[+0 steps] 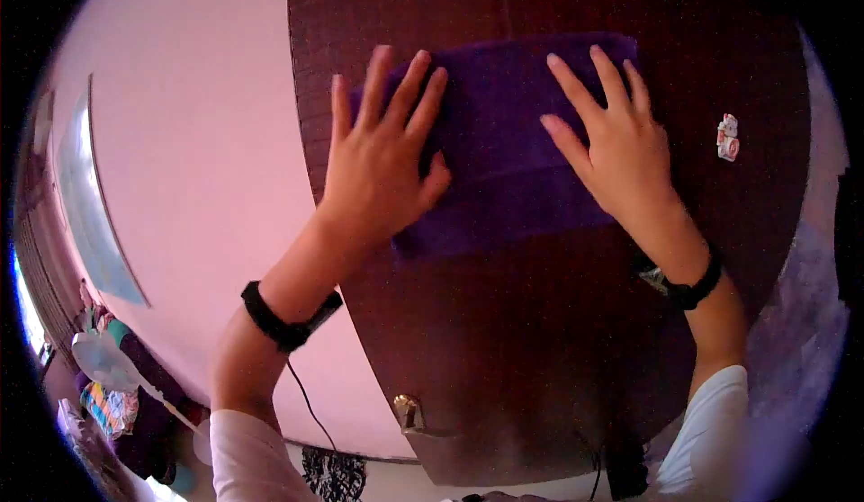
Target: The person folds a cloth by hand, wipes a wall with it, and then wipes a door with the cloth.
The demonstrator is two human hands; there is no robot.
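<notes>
A purple cloth (504, 133) is spread out flat against a dark brown wooden panel (540, 340). My left hand (378, 156) lies over the cloth's left end, its fingers spread and pointing away from me. On the right part of the cloth rests my right hand (621, 142), also with fingers apart. Neither hand grasps anything; both seem to press flat on the fabric. A faint crease crosses the cloth between them. Each wrist wears a black band, and a cable hangs from the left one.
Right of the cloth, a small white and red sticker-like item (727, 138) is on the panel. A brass-coloured metal fitting (409, 412) sits near the panel's lower edge. Pink wall (198, 142) runs along the left, with a framed board (99, 196). Colourful fabrics (112, 407) lie at lower left.
</notes>
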